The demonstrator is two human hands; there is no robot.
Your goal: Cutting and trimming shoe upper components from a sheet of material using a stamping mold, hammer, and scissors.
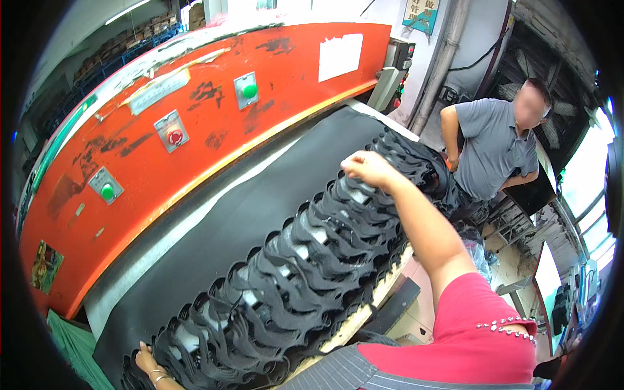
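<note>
Strips (pixel 325 273) of matte black, thin and flexible, cloth- or rubber-like (cannot tell which): wavy outlines, ends curling into small loops along the left margin. They lie heaped and overlapping in a long diagonal row from lower left to upper right, with pale patches showing through the gaps. Beneath: a smooth, dull black sheet (pixel 208 240), its left margin slightly wavy. Left hand (pixel 146 359) at the near end of the row, fingers bent against the looped margin; cannot tell whether a strip is pinched. Right hand (pixel 367 168) over the far portion, fingers curled inward, at the same margin; grasp likewise cannot be told. Hands well apart. Edges: hard orange panel (pixel 292 78), scuffed, with round buttons, along the left; pale board (pixel 338 338) along the right, close to the row. A broad flat band of sheet gives room between row and panel. Person in grey shirt (pixel 491 143) stands beyond the right hand, near the far end.
</note>
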